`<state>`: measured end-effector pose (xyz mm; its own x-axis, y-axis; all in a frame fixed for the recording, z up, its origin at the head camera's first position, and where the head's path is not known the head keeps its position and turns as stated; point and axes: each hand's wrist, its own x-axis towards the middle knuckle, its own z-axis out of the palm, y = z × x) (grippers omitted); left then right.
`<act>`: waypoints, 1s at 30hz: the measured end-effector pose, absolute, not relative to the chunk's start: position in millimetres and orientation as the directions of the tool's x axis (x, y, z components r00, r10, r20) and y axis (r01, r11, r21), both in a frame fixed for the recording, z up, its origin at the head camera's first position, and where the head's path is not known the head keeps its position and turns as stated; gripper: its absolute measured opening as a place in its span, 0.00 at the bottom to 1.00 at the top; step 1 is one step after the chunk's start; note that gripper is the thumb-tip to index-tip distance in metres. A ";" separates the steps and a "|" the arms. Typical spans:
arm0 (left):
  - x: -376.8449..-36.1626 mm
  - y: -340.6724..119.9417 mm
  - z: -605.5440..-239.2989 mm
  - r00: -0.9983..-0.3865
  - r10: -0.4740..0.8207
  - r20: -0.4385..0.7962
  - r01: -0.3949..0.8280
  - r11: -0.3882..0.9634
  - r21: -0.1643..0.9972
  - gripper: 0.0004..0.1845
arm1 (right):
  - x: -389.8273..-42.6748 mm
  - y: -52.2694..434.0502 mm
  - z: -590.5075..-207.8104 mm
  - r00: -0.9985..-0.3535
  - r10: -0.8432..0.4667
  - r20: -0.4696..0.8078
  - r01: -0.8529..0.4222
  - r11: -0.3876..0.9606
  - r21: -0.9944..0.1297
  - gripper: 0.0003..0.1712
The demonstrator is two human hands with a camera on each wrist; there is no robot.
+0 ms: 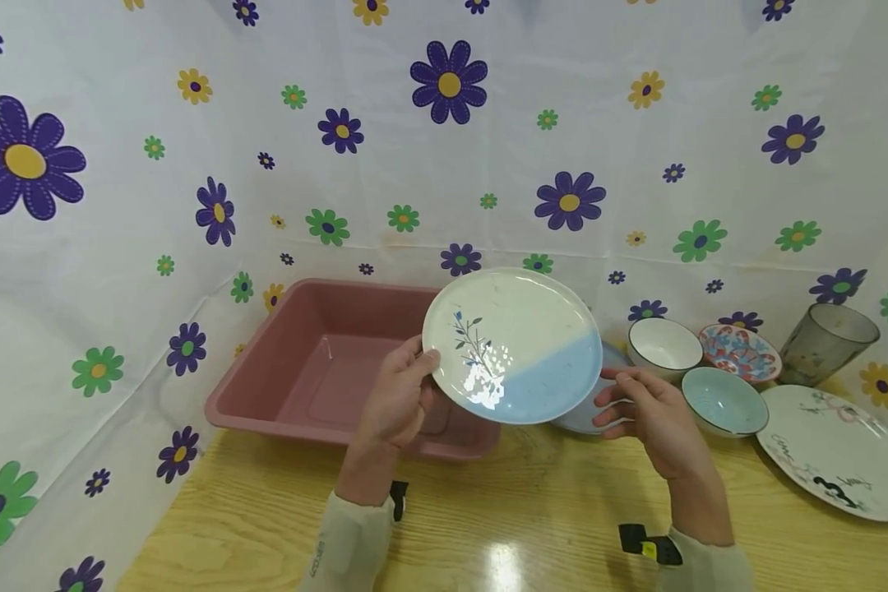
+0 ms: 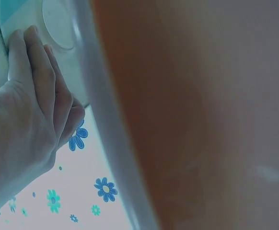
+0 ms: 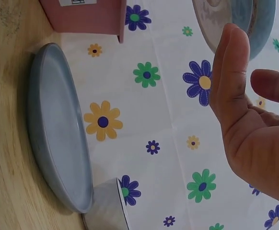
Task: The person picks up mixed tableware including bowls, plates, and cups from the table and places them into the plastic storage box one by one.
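A white and blue plate [image 1: 514, 345] with a sprig painted on it was held tilted in the air by the left hand [image 1: 398, 399], thumb on the face at the left rim and fingers [image 2: 43, 81] curled behind the underside. The plate was raised above the near right corner of a pink tub [image 1: 296, 362] set on the wooden table [image 1: 281, 510]. The right hand [image 1: 654, 415] was kept free and relaxed just beside the plate's lower right edge, nothing grasped. A grey-blue plate [image 3: 58, 129] was laid flat on the table under it. To the right were seen 3 bowls: white [image 1: 664, 345], red-patterned [image 1: 740, 352] and pale blue [image 1: 725, 401], then a grey cup [image 1: 827, 344] and a large white plate [image 1: 839, 452]
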<state>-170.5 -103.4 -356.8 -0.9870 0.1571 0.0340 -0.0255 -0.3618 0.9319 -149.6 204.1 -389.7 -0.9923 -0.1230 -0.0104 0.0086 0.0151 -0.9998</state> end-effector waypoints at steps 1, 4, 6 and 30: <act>-170.6 -104.5 -356.7 -0.988 0.150 0.032 -0.024 -0.357 0.934 0.26 | -150.4 202.2 -390.6 -0.992 -0.125 -0.013 0.010 0.022 -1.000 0.23; -171.0 -106.9 -355.9 -0.990 0.138 0.027 -0.024 -0.355 0.934 0.26 | -152.0 195.2 -392.7 -0.990 -0.137 -0.014 0.008 0.038 -0.999 0.23; -171.2 -108.2 -355.3 -0.991 0.135 0.026 -0.024 -0.358 0.934 0.26 | -152.4 189.7 -393.9 -0.990 -0.141 -0.015 0.008 0.051 -0.999 0.23; -173.0 -129.0 -351.6 -0.999 0.052 0.003 -0.018 -0.399 0.917 0.24 | -153.2 142.3 -406.5 -0.976 -0.215 -0.035 0.015 0.094 -0.995 0.16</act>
